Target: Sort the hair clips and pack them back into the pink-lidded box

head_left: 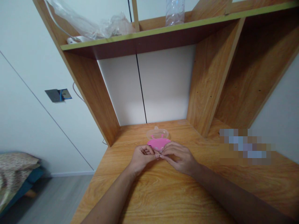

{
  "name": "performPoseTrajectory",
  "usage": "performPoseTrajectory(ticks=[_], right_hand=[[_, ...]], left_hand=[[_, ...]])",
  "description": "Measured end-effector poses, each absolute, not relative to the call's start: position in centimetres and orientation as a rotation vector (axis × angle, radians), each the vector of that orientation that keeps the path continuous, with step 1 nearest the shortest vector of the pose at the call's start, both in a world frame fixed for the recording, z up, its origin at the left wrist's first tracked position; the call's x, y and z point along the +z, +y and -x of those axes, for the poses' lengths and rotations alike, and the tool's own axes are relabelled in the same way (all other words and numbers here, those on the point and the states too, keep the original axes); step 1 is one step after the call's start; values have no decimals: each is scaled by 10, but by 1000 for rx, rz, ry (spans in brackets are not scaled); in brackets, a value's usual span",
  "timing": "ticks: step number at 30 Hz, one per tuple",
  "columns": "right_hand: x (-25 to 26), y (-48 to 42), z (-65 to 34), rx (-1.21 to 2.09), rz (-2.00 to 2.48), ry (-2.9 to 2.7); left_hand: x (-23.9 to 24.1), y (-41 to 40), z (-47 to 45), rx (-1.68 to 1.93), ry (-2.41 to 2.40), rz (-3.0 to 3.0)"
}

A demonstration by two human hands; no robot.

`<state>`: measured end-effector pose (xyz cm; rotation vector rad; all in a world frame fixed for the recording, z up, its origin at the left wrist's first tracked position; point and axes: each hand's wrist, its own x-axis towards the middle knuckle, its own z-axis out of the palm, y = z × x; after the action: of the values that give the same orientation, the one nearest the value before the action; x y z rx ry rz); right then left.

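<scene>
Both hands meet over the desk, just in front of a small pink case (159, 143). Its clear lid (158, 134) lies open toward the back panel. My left hand (142, 158) is closed, with thumb and forefinger pinching one side of a tiny whitish piece (160, 155). From the other side, the fingertips of my right hand (181, 156) pinch the same piece. Its kind is too small to make out. A small dark spot shows beside the curled left fingers. My hands hide the front edge of the case.
The wooden desk (158, 193) has side panels and a shelf (149, 37) above. On the shelf are a crumpled plastic bag (112, 26) and a clear bottle (175, 14). A blurred-out item (245, 147) lies at right. An open wall socket (58, 95) is at left, above a bed corner (18, 171).
</scene>
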<state>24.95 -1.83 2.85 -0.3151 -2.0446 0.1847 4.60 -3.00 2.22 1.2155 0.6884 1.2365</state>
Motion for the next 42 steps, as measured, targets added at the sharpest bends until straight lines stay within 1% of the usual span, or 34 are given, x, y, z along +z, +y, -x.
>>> performPoseTrajectory(ticks=[7,14,26,37,42], right_hand=[[25,-11,-255,117,370,-2044],[22,-6,-259,120,507,-1863],[28,-11,-257,170,539,-1727],[32,-20,-248,167,343,-1930],[31,-17,-249,101,400,-1979]], left_hand=[[19,-25,-42,1362,688,-1172],[18,-22,-42,1460,816,-1051],[20,-23,-44,1408,727,-1009],[13,-27,-48,1308,703,-1132],[14,-27,-50,1331,726,-1172]])
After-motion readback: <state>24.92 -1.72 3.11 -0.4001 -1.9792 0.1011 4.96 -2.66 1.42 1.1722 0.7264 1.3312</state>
